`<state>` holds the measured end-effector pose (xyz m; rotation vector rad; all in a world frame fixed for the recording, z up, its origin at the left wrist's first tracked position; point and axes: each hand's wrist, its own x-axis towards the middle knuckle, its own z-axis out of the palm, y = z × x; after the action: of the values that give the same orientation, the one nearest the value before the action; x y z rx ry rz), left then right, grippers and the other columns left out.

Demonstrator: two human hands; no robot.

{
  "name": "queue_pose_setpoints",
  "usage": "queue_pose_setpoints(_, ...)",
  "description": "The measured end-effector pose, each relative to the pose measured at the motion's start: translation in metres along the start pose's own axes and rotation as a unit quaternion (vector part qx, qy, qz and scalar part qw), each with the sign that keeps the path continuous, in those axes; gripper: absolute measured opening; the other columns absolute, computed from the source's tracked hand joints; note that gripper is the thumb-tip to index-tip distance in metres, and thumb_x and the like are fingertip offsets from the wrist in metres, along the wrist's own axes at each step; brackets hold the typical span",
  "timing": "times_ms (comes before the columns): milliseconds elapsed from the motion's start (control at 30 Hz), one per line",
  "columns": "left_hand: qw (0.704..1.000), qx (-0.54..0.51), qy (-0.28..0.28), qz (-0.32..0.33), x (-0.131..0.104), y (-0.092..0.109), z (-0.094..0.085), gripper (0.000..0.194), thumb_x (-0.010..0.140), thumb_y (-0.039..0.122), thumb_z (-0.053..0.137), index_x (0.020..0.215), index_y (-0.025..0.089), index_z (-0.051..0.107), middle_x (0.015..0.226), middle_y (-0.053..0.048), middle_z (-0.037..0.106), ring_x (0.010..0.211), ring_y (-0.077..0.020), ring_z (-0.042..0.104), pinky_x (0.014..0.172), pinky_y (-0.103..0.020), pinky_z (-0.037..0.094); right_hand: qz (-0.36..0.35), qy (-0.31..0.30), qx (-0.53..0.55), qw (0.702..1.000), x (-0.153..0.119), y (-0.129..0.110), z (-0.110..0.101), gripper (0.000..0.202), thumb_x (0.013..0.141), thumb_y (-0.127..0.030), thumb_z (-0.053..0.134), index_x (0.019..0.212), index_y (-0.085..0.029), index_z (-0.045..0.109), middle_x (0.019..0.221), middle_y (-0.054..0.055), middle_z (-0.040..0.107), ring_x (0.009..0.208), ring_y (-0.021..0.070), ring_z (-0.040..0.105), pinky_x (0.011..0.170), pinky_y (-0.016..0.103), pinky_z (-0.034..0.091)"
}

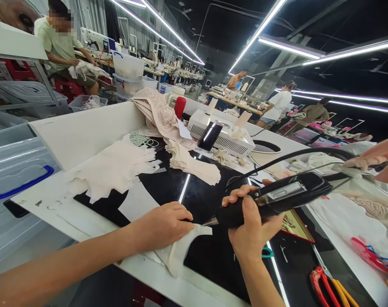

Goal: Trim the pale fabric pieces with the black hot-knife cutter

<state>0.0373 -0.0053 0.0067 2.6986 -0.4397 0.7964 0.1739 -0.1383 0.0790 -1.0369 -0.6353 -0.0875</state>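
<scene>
A cream fabric piece [181,251] lies at the front edge of the black glossy tabletop [168,192]. My left hand [163,226] presses on its upper part, fingers together, pinching or holding down the cloth. My right hand [253,221] is wrapped round a black corded handheld tool [277,198], whose narrow metal tip points left and reaches the fabric just beside my left fingertips. Behind my hands are a wide spread of cream cut pieces [114,164] and a smaller stack of cream pieces [194,164].
Red and orange-handled scissors [330,285] lie at the front right, near a shallow tray [296,226]. A white machine [221,132] and a red thread cone [180,107] stand at the back. Another person's hand [369,157] is at the right; a seated person [61,47] handles cloth.
</scene>
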Motion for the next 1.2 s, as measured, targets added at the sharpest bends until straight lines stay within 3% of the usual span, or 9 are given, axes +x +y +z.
queue_pose_setpoints(333,1.000,-0.005,-0.005,-0.005,-0.001,0.000,-0.003,0.020,0.106,0.010,0.055,0.109,0.017,0.073,0.107,-0.009,0.073,0.096,-0.0196,0.066,0.092,-0.034,0.057,-0.015,0.026,-0.007,1.000,0.006,-0.008,-0.010,0.044,0.077,-0.020,0.081,0.114,-0.027,0.059,0.078,-0.007,0.065,0.059,0.0125,0.059,0.051,0.028,0.056)
queue_pose_setpoints(500,1.000,-0.013,-0.005,-0.005,-0.002,-0.001,-0.001,0.019,0.105,0.011,0.057,0.112,0.017,0.073,0.111,-0.009,0.074,0.100,-0.0199,0.068,0.098,-0.036,0.057,-0.018,0.016,-0.016,1.000,0.004,-0.005,-0.013,0.045,0.079,-0.023,0.081,0.118,-0.028,0.059,0.080,-0.006,0.065,0.060,0.0132,0.060,0.052,0.029,0.056)
queue_pose_setpoints(967,0.999,-0.039,-0.004,-0.021,-0.006,-0.003,-0.001,0.020,0.106,0.015,0.058,0.117,0.017,0.075,0.116,-0.010,0.073,0.106,-0.0205,0.068,0.104,-0.040,0.059,-0.018,0.013,-0.006,1.000,0.003,-0.002,-0.015,0.046,0.081,-0.025,0.083,0.119,-0.028,0.057,0.080,-0.006,0.066,0.061,0.0135,0.061,0.052,0.029,0.057)
queue_pose_setpoints(1200,0.998,-0.049,-0.022,-0.041,-0.006,-0.002,-0.004,0.022,0.108,0.018,0.057,0.118,0.017,0.076,0.120,-0.011,0.073,0.111,-0.0226,0.067,0.100,-0.039,0.061,-0.011,0.014,0.018,1.000,0.003,-0.007,-0.011,0.043,0.081,-0.023,0.081,0.118,-0.027,0.059,0.080,-0.006,0.066,0.061,0.0129,0.061,0.052,0.028,0.057)
